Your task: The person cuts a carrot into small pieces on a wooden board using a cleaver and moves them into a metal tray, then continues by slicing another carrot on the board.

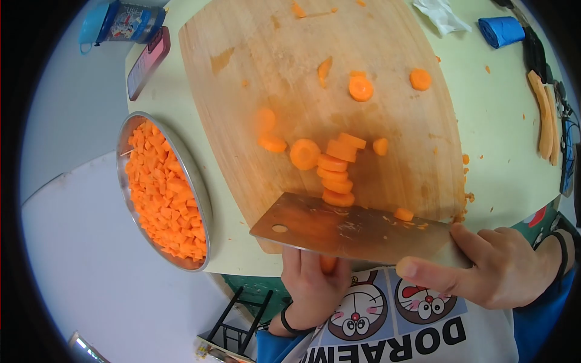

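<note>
A broad cleaver lies nearly flat in view above the lower edge of the wooden cutting board. My right hand is closed round its handle end, with the thumb along the blade. Below the blade, my left hand holds a carrot piece; its fingertips are hidden behind the cleaver. A row of thick carrot slices runs up from the blade. Around it lie loose slices, among them a round one and another farther up.
A metal bowl of diced carrot stands left of the board. A phone and a blue cup are at the upper left. At the right are a blue roll, a peeler-like tan object, and carrot scraps.
</note>
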The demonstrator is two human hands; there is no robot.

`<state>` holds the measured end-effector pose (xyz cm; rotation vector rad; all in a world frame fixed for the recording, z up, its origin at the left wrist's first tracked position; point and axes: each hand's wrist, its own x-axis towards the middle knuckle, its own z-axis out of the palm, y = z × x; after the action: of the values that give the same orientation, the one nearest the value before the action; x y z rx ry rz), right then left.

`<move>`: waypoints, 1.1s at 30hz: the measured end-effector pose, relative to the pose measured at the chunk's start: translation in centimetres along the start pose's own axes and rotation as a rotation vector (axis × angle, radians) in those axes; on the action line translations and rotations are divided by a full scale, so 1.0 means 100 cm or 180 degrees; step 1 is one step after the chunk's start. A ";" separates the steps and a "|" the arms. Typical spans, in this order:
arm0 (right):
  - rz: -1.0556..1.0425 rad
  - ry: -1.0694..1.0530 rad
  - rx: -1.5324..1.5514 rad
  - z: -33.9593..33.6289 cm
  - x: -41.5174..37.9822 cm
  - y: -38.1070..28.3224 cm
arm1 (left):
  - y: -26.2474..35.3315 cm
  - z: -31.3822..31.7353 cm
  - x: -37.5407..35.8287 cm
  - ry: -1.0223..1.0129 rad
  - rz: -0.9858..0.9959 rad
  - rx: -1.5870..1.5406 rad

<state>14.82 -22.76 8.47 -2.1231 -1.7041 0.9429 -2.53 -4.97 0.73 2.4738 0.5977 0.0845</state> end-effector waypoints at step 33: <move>0.0041 0.0313 0.0033 -0.006 -0.004 0.000 | 0.006 0.003 0.006 0.0392 -0.0401 0.0021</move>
<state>15.13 -23.04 9.05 -2.1392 -1.6367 0.8345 -1.70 -5.33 0.82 2.4435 0.8058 0.1866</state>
